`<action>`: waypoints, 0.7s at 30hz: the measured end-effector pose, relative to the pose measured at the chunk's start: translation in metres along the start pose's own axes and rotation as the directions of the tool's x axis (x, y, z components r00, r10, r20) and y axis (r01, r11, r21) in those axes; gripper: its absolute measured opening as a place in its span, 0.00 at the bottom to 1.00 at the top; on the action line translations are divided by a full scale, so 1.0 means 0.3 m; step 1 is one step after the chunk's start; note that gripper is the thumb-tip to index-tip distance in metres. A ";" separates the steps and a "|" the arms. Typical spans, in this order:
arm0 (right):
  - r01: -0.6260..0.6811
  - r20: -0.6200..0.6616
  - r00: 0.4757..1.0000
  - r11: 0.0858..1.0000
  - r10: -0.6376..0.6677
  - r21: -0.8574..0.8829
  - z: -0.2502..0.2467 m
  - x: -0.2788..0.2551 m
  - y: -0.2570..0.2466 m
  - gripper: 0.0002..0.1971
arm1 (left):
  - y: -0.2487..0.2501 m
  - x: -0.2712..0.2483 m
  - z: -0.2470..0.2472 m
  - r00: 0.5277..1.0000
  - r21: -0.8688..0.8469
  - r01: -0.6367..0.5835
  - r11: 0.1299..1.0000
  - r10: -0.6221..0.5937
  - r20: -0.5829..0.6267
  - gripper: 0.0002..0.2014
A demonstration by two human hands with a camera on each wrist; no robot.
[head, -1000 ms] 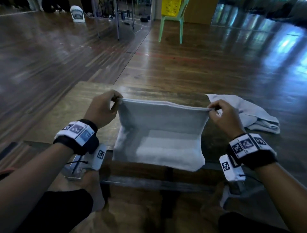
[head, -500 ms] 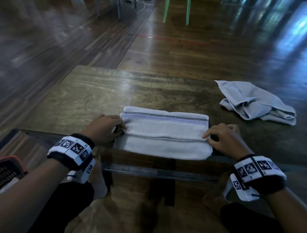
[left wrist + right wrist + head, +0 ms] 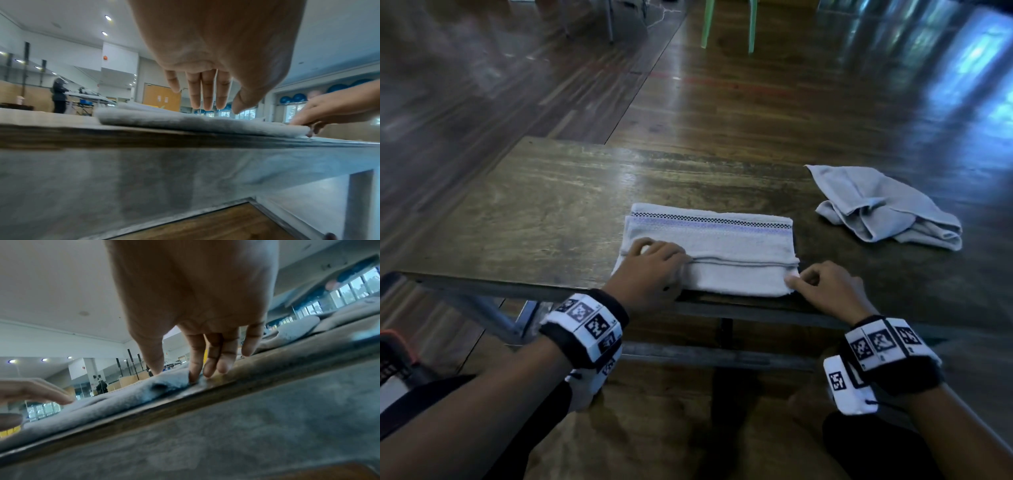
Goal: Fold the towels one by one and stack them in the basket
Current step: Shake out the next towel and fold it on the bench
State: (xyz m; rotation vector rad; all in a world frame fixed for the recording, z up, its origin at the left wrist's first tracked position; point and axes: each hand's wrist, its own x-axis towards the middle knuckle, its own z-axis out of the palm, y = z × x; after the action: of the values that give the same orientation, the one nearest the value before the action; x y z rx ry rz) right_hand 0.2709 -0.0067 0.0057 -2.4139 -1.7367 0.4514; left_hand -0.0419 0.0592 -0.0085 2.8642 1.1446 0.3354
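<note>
A white towel (image 3: 722, 246) with a checkered stripe lies folded at the near edge of the wooden table (image 3: 534, 212). My left hand (image 3: 654, 260) rests on its left part; in the left wrist view the fingers (image 3: 205, 97) are straight, tips on the cloth. My right hand (image 3: 801, 281) is at the near right corner, where thumb and forefinger pinch the towel (image 3: 127, 399). A crumpled grey towel (image 3: 887, 212) lies loose at the table's right. Part of the basket (image 3: 395, 346), with an orange rim, shows low at the far left edge.
The table's metal frame (image 3: 705, 356) runs just below my wrists. Green chair legs (image 3: 751, 27) stand on the wooden floor far behind the table. A person (image 3: 58, 95) stands by another table in the distance.
One second ago both hands held the towel up by its top edge. It now lies folded on the table; the left hand has slid onto it, the right to its near corner.
</note>
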 end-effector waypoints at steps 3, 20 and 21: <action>-0.051 0.073 0.997 0.982 0.039 0.180 0.024 -0.011 0.017 0.16 | 0.084 0.031 0.042 0.998 -0.004 -0.058 0.998 0.058 0.020 0.24; 0.032 0.032 0.997 0.729 -0.074 0.684 0.010 -0.034 0.004 0.14 | 0.146 0.083 0.090 0.981 0.059 -0.006 0.998 -0.006 0.195 0.35; 0.016 0.051 0.996 0.716 -0.072 0.698 0.010 -0.033 0.008 0.16 | 0.145 0.085 0.092 0.979 0.059 -0.003 0.998 -0.010 0.204 0.34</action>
State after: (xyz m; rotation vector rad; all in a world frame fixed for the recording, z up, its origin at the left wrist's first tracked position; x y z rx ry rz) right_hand 0.2693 -0.0170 0.0038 -1.8084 -1.2939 0.9963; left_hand 0.0114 0.0461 -0.0256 2.8630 1.1393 0.0052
